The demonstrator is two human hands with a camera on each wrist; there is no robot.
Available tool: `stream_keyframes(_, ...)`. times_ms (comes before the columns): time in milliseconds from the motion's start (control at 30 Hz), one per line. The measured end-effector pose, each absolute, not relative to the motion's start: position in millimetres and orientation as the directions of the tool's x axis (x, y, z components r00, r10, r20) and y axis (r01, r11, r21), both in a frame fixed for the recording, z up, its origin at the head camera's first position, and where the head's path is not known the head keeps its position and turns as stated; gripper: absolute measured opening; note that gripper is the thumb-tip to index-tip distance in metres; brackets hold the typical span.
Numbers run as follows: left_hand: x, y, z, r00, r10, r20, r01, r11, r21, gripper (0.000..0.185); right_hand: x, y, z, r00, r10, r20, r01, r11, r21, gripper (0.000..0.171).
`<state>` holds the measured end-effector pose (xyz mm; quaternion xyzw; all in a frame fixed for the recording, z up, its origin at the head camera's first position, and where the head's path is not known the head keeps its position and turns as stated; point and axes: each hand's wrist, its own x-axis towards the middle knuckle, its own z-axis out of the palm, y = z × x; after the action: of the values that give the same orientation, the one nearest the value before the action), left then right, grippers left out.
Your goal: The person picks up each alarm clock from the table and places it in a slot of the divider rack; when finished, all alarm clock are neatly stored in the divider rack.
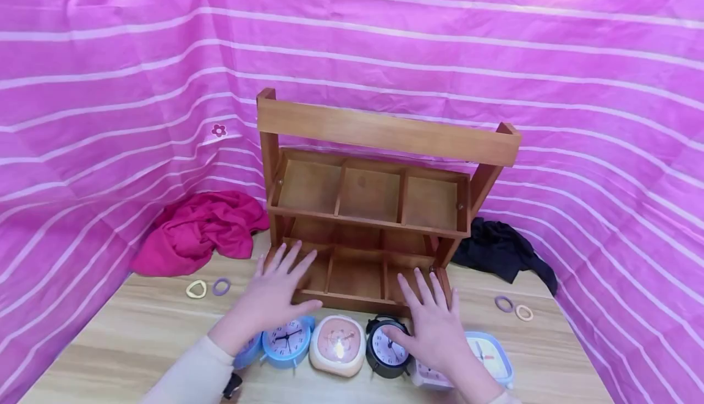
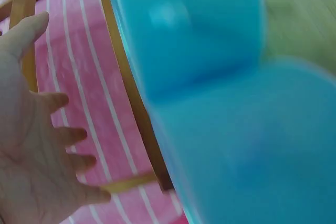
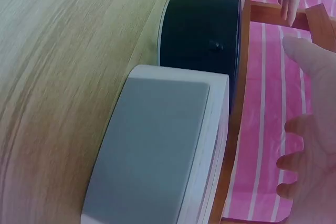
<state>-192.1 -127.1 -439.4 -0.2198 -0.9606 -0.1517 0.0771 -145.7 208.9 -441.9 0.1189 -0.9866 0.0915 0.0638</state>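
Note:
My left hand [image 1: 272,297] spreads its fingers over the left of the lower tier of a wooden shelf [image 1: 379,132], holding nothing. My right hand [image 1: 437,330], fingers also spread, is over the lower tier's right end. Whether either touches the wood, I cannot tell. Several alarm clocks line the shelf's front: a blue clock [image 1: 287,344], another blue clock [image 1: 247,353] partly behind my left wrist, a cream clock [image 1: 338,343], a black clock [image 1: 388,346], a pale clock [image 1: 429,376] mostly under my right hand, and a light-blue-framed clock [image 1: 497,355]. Blurred blue clock backs [image 2: 205,30] fill much of the left wrist view.
A bright pink cloth [image 1: 203,233] lies crumpled left of the shelf, a black cloth [image 1: 500,248] to its right. Cream and purple rings lie on the wooden table [image 1: 110,330] at both sides. Pink striped fabric [image 1: 352,37] hangs around the back and sides.

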Motion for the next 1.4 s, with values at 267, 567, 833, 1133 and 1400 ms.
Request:
stream_keyframes(267,-209.1,-199.4,-430.3,-0.904,0.358,0.234,0.427,0.798,0.426,0.089,-161.6,180.6,-443.4,-0.923,-0.339,0.180,-0.366,0.920,-0.144,0.099)
stream_keyframes(567,-252.0,-249.0,-406.5,-0.912,0.280,0.299,0.408,0.681,0.607,0.092,-189.9,127.1,-442.1,-0.805,-0.543,0.240,-0.584,0.797,-0.152,0.098)
stream_keyframes(833,-291.2,-243.2,-382.1,-0.890,0.319,0.326,0.455,0.569,0.685,0.110,-192.0,65.5,-436.3,-0.769,-0.609,0.192,-0.637,0.757,-0.147,0.099)
stream_keyframes(1133,-309.2,-229.4,-365.6,-0.897,0.342,0.281,0.423,0.478,0.770,0.118,-175.8,8.5,-440.5,-0.724,-0.678,0.124,-0.689,0.716,-0.109,0.101)
stream_keyframes(1400,-308.4,-212.3,-382.0,-0.896,0.338,0.288,0.419,0.430,0.800,0.109,-148.7,-27.2,-464.2,-0.754,-0.651,0.088,-0.655,0.756,-0.017,0.110)
